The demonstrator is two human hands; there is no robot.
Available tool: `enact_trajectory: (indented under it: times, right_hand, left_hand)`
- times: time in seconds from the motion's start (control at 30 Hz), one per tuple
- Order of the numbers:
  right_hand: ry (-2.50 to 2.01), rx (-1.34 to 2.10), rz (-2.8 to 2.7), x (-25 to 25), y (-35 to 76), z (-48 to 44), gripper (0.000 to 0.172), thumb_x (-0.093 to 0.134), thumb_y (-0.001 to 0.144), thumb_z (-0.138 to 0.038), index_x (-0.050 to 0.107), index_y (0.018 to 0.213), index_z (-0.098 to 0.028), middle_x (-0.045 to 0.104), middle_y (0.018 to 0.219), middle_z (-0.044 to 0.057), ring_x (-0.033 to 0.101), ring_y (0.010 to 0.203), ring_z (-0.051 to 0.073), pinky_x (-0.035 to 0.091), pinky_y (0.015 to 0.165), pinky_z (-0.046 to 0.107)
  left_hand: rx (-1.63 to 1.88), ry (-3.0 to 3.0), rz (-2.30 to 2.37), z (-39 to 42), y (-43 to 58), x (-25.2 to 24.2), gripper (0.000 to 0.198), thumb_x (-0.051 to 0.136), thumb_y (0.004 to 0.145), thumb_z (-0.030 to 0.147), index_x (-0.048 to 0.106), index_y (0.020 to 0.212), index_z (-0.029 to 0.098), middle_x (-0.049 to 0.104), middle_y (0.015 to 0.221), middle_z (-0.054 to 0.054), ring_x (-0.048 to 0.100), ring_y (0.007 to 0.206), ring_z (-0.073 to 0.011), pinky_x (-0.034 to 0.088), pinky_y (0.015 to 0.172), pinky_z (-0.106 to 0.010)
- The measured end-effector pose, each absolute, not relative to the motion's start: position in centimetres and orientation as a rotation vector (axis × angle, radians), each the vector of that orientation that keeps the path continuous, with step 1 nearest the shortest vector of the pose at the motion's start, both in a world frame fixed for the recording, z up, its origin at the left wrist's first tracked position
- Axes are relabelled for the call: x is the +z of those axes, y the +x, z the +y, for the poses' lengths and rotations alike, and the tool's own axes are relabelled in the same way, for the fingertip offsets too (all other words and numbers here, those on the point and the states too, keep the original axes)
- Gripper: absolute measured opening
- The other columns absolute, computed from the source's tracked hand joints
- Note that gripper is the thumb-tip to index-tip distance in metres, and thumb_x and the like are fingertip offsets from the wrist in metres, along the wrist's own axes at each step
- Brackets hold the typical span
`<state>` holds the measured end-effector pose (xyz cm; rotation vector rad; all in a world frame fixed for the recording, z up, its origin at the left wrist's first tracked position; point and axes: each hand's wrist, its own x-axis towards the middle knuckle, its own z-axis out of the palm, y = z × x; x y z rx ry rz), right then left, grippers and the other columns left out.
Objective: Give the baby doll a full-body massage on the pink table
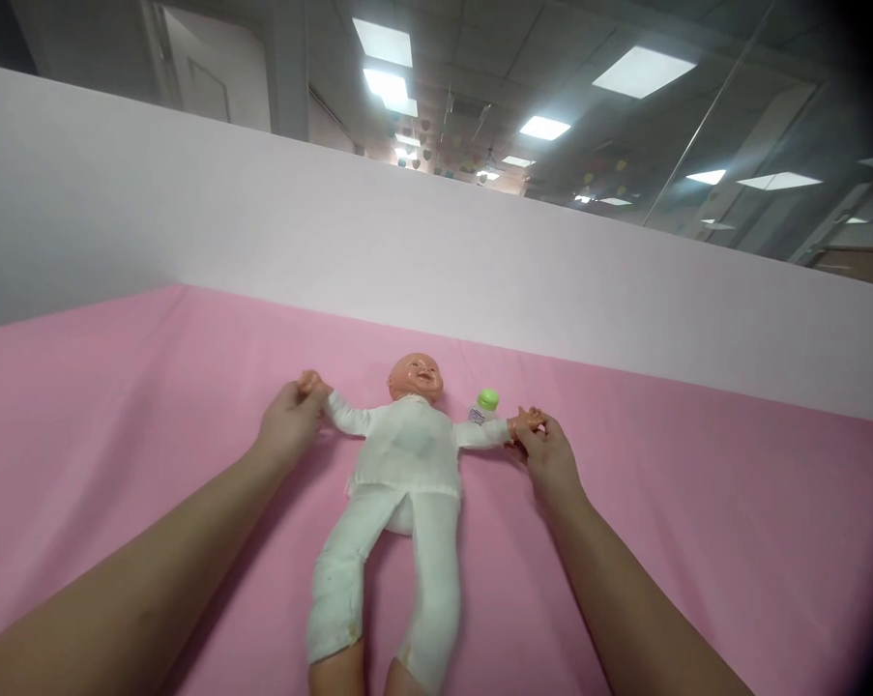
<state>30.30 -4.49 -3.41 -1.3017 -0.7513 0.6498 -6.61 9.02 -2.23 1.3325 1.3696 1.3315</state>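
A baby doll (407,449) in white clothes lies on its back on a pink sheet (211,387), its head toward the wall and its arms spread wide. My left hand (291,420) is closed round the doll's hand on the left side of the view. On the other side, my right hand (548,454) pinches the doll's other hand between thumb and fingers. Just behind that doll arm is a small clear bottle (483,406) with a green cap, its lower part hidden by the sleeve. The doll's feet run out of view at the bottom.
A low white wall (407,256) borders the far side of the pink surface and continues along the left. Above it rises a glass pane (697,145), with lit ceiling panels beyond. A white door (222,72) shows at the upper left.
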Motion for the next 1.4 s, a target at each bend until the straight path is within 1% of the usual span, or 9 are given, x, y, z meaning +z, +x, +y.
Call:
enact_trajectory:
  times: [0.13,0.27,0.43,0.53,0.6,0.77,0.97,1.17,1.4]
  right_hand:
    - [-1.478,0.865,-0.635,-4.2,31.4,-4.0,0.041,0.077,0.076,-0.033,0.058,0.110,-0.021,0.073,0.088,0.005,0.070,0.066,0.017,0.064,0.061,0.031]
    - [-1.600,0.865,-0.722,-4.8,31.7,-3.8,0.042,0.078,0.075,-0.035,0.058,0.108,-0.020,0.071,0.077,0.004,0.066,0.056,0.016,0.059,0.050,0.028]
    - [-1.677,0.599,-0.836,-3.9,31.1,-4.3,0.056,0.076,0.077,-0.038,0.055,0.127,-0.023,0.073,0.100,0.008,0.072,0.075,0.021,0.063,0.065,0.033]
    - [-1.702,0.289,-1.059,-2.1,29.1,-5.9,0.064,0.073,0.082,-0.044,0.050,0.140,-0.027,0.071,0.118,0.009,0.072,0.096,0.025,0.062,0.081,0.037]
    - [-1.607,0.219,-1.219,-0.9,27.2,-7.2,0.067,0.070,0.086,-0.041,0.045,0.147,-0.028,0.070,0.124,0.009,0.073,0.095,0.024,0.062,0.081,0.037]
    - [-1.353,0.166,-1.808,0.1,23.4,-8.9,0.040,0.062,0.090,-0.020,0.062,0.129,-0.030,0.071,0.120,0.003,0.069,0.106,0.022,0.057,0.098,0.041]
    - [-1.248,0.040,-2.090,-1.2,22.8,-8.1,0.045,0.058,0.092,-0.011,0.068,0.130,-0.033,0.069,0.130,0.000,0.059,0.126,0.022,0.048,0.112,0.046]
    - [-1.269,0.061,-2.043,-1.8,22.8,-7.5,0.043,0.059,0.094,-0.015,0.068,0.131,-0.034,0.068,0.133,0.000,0.059,0.126,0.024,0.047,0.112,0.050]
    - [-1.343,0.365,-1.248,-2.4,27.1,-5.9,0.051,0.064,0.093,-0.041,0.050,0.141,-0.030,0.062,0.139,0.008,0.066,0.116,0.024,0.058,0.094,0.041]
  left_hand:
    - [1.271,1.268,1.423,11.2,-7.9,-3.5,0.030,0.067,0.079,0.042,0.062,0.095,0.017,0.066,0.077,-0.005,0.067,0.064,-0.0213,0.057,0.058,-0.033]
    - [1.234,1.307,1.385,11.4,-8.0,-3.8,0.029,0.069,0.076,0.039,0.063,0.094,0.017,0.069,0.080,-0.007,0.069,0.066,-0.0220,0.058,0.058,-0.032]
    - [1.258,1.271,1.368,10.1,-7.3,-2.5,0.035,0.072,0.075,0.040,0.061,0.098,0.017,0.069,0.082,-0.005,0.069,0.067,-0.0209,0.059,0.059,-0.032]
    - [1.271,1.356,1.292,8.0,-6.5,-0.8,0.034,0.073,0.076,0.043,0.062,0.097,0.019,0.071,0.093,-0.006,0.070,0.081,-0.0228,0.059,0.064,-0.032]
    - [1.240,1.542,1.186,6.0,-5.8,0.2,0.034,0.070,0.082,0.048,0.064,0.098,0.020,0.072,0.104,-0.007,0.068,0.096,-0.0243,0.058,0.072,-0.031]
    - [0.987,2.173,0.983,2.1,-4.0,1.3,0.025,0.070,0.083,0.042,0.074,0.101,0.025,0.072,0.101,-0.003,0.067,0.087,-0.0211,0.054,0.078,-0.032]
    - [0.774,2.481,0.802,2.5,-4.1,0.5,0.032,0.070,0.079,0.029,0.077,0.111,0.028,0.070,0.107,-0.006,0.066,0.098,-0.0232,0.054,0.084,-0.033]
    - [0.827,2.439,0.926,2.8,-3.8,0.3,0.029,0.071,0.083,0.040,0.076,0.109,0.028,0.071,0.105,-0.004,0.066,0.093,-0.0213,0.053,0.083,-0.031]
    - [1.124,1.826,1.300,5.3,-5.4,0.0,0.040,0.067,0.084,0.059,0.071,0.099,0.022,0.074,0.098,-0.003,0.068,0.087,-0.0218,0.053,0.075,-0.029]
